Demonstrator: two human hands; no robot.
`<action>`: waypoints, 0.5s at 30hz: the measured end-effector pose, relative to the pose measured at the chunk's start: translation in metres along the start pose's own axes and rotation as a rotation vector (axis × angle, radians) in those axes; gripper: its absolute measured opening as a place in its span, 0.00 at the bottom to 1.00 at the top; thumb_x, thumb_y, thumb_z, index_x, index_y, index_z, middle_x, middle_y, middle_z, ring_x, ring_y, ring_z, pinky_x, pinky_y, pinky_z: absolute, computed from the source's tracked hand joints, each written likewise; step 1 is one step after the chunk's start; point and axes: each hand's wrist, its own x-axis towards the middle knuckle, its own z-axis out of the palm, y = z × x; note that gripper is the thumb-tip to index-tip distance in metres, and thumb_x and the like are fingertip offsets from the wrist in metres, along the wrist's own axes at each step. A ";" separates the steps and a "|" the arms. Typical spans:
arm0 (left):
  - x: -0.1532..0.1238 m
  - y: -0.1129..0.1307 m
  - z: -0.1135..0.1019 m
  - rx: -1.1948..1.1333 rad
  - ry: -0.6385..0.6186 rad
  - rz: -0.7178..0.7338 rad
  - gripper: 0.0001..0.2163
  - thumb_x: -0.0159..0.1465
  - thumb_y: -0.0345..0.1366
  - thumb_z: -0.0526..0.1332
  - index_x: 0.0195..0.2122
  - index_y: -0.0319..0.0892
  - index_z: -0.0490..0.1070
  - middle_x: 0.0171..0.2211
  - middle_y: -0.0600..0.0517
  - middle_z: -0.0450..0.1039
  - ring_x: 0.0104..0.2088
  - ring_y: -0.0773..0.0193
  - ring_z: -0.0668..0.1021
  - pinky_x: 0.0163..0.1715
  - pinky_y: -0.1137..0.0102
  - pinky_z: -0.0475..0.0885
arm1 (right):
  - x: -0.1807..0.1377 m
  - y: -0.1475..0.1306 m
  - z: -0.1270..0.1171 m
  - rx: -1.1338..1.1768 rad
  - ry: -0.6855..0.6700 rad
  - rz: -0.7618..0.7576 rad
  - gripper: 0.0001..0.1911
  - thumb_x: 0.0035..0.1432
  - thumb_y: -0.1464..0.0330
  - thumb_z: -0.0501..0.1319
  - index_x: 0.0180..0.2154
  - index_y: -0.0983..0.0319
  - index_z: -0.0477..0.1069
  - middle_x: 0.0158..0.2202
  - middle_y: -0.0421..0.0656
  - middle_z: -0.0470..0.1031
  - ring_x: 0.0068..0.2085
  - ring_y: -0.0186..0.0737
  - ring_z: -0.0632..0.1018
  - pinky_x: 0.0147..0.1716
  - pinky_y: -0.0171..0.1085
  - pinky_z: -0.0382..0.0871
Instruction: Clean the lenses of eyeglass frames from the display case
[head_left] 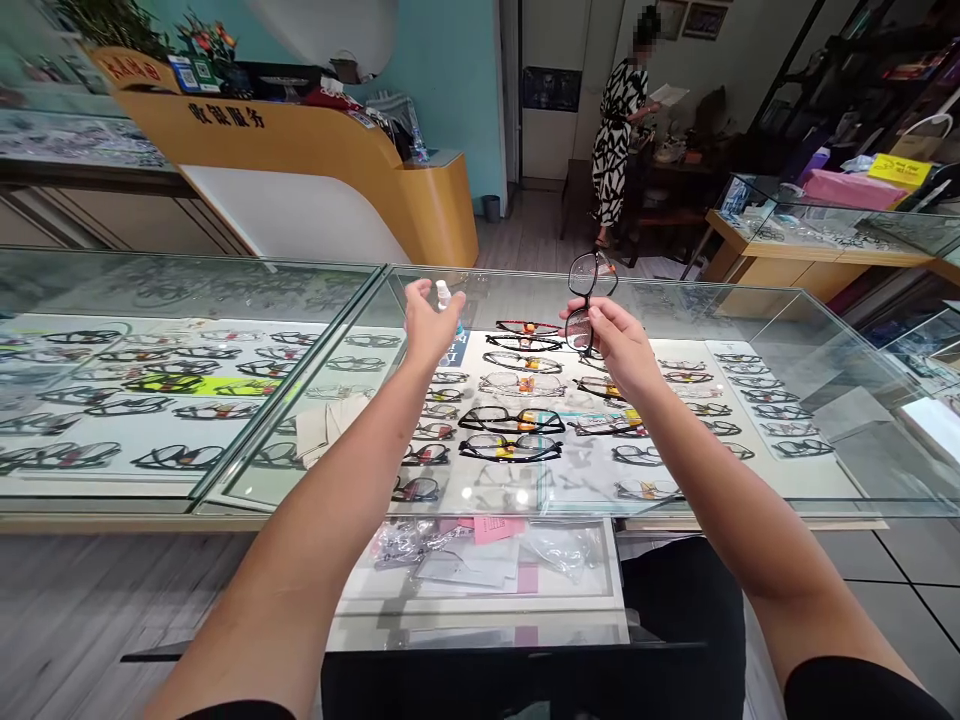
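Note:
My right hand [616, 340] is closed on a pair of black-framed glasses [587, 300], held on end above the glass counter [825, 400]. My left hand [429, 322] grips a small clear spray bottle [445, 298] with a white cap, raised a little left of the glasses. Both hands hover over the middle display case. Beneath them, under the glass, lie rows of spectacle frames [511, 420] on white trays.
A second glass case [150, 300] full of frames adjoins on the left. An open drawer [480, 570] below the counter holds plastic bags and papers. Beyond stand an orange reception desk [315, 150], another display case [825, 230] at right, and a person [619, 130] in a patterned dress.

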 end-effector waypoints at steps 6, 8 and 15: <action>-0.022 0.052 -0.032 0.067 0.326 0.203 0.25 0.71 0.32 0.64 0.68 0.48 0.64 0.80 0.40 0.61 0.81 0.47 0.63 0.81 0.47 0.53 | 0.003 0.002 -0.004 -0.026 0.011 -0.030 0.24 0.66 0.41 0.72 0.49 0.53 0.83 0.50 0.42 0.88 0.43 0.41 0.87 0.42 0.39 0.78; -0.027 0.068 -0.055 0.111 0.330 0.255 0.24 0.70 0.31 0.65 0.67 0.48 0.65 0.80 0.41 0.63 0.79 0.47 0.65 0.79 0.48 0.55 | 0.003 0.003 -0.005 -0.038 0.014 -0.030 0.25 0.66 0.41 0.72 0.49 0.53 0.83 0.50 0.43 0.88 0.44 0.42 0.87 0.42 0.40 0.79; -0.037 0.052 -0.165 0.686 -0.184 0.033 0.09 0.74 0.35 0.62 0.53 0.44 0.77 0.46 0.44 0.86 0.50 0.45 0.85 0.57 0.53 0.75 | 0.007 0.004 -0.009 -0.021 0.032 -0.051 0.25 0.64 0.41 0.74 0.49 0.53 0.83 0.49 0.43 0.89 0.43 0.43 0.88 0.39 0.39 0.79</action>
